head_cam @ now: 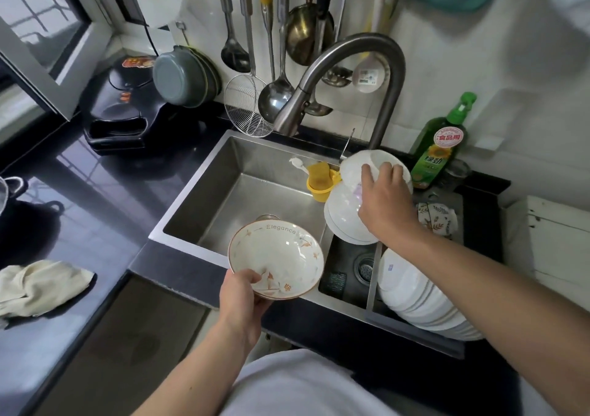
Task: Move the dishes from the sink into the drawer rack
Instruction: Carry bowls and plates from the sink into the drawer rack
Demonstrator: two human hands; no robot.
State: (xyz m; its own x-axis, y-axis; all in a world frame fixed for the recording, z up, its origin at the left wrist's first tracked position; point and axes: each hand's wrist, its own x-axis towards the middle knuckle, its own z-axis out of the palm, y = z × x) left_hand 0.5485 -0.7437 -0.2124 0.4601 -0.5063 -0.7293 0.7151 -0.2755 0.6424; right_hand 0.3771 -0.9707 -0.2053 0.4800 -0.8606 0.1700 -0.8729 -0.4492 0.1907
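Over the front edge of the sink (198, 189), the left hand (242, 300) is holding a patterned bowl (276, 264). Its thumb is lying inside the near rim and the other fingers are curling under the bowl, so the hand is clamped on it. The word "Elegance" is standing on the inner wall at the far side, and orange leaf drawings are running around the inside.

At the right side of the sink, the right hand (383, 198) is reaching to a stack of white bowls (348, 205) that is leaning on its side. The fingers are curling over the rim of the top white bowl (370, 160) and gripping it. A second row of white bowls (418, 294) is lying near the front right corner, and one of them is carrying a small blue mark that I cannot read.

A yellow cup (321, 181) is hanging at the back of the basin, just beside the stack. The faucet (348, 74) is bending over the back edge. On the counter at the back right corner a green bottle (442, 144) is standing; its round red label is saying "食品用" and below a sunflower the green characters are saying "绿劲". A cream cloth (38, 288) is lying on the dark counter at the left.
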